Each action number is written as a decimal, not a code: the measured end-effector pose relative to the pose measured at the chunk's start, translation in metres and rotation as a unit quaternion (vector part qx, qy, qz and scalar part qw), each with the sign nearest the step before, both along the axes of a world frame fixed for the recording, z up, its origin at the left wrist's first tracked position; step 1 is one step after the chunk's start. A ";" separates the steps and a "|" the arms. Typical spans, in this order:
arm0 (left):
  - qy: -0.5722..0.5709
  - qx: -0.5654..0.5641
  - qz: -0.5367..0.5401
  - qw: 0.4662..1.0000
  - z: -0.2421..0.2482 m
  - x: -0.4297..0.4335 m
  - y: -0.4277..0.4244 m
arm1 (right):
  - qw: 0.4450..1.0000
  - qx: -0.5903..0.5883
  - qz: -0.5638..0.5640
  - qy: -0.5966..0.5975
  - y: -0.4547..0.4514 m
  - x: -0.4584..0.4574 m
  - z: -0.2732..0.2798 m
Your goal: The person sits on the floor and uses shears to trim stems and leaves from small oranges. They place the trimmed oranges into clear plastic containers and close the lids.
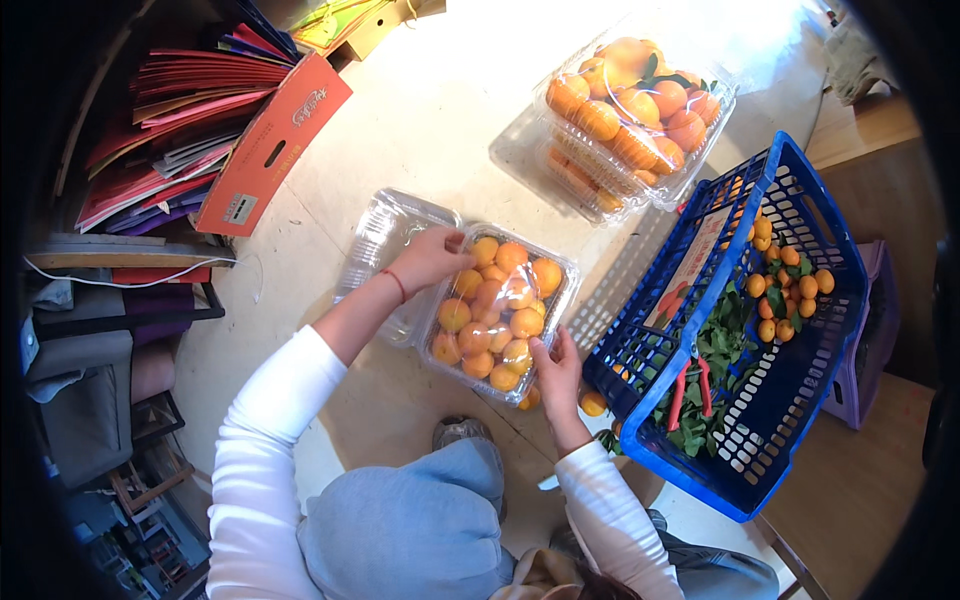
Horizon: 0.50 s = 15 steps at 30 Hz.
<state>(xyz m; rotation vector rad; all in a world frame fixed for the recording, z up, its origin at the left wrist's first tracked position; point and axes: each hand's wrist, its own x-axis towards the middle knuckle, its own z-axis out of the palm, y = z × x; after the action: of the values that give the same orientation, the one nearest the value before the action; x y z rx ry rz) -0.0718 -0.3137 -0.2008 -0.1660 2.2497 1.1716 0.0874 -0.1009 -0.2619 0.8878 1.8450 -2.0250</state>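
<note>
A clear plastic clamshell container (574, 289) full of small orange citrus fruit (480, 337) sits on the floor before me. Glare crosses a clear sheet over the fruit. To its left, partly under my forearm, lies a clear empty plastic shell (367, 259); whether it is joined to the container is hard to tell. My left hand (431, 259), a red cord at its wrist, pinches the container's upper left rim between thumb and fingers. At the lower right edge, my right hand (556, 367) grips the side with its thumb on top.
A blue plastic basket (780, 450) at right holds leaves, fruit and red-handled pruning shears (690, 394). Filled clear containers (637, 112) are stacked beyond. Loose fruit (592, 403) lies beside the basket. At left are a red cardboard box (274, 150) and a grey chair (82, 405).
</note>
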 end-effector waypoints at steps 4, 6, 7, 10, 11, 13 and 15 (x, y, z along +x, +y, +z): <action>0.015 -0.028 -0.078 0.996 -0.009 -0.041 -0.007 | 0.999 -0.044 0.011 0.029 -0.005 0.001 0.004; 0.002 -0.061 -0.131 0.989 -0.005 -0.051 -0.006 | 0.997 0.042 0.012 0.059 -0.008 0.003 0.003; -0.005 -0.078 -0.158 0.984 -0.002 -0.057 -0.003 | 0.992 0.089 0.005 0.086 -0.008 0.001 0.005; -0.077 -0.063 -0.184 0.978 0.008 -0.065 0.004 | 0.977 0.197 -0.033 0.074 -0.006 -0.021 0.025; -0.092 -0.066 -0.202 0.973 0.010 -0.069 0.007 | 0.976 0.193 -0.050 0.082 -0.006 -0.031 0.025; -0.098 -0.078 -0.247 0.961 -0.003 -0.079 -0.005 | 0.976 0.180 -0.075 0.101 -0.012 -0.052 0.026; -0.144 -0.136 -0.296 0.934 -0.001 -0.092 0.004 | 0.974 0.182 -0.113 0.079 -0.012 -0.069 0.023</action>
<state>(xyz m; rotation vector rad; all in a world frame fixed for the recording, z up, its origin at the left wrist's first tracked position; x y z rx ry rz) -0.1640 -0.3097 -0.2015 0.2105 1.9807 0.4792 0.0186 -0.1127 -0.2391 1.1040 2.3520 -1.9638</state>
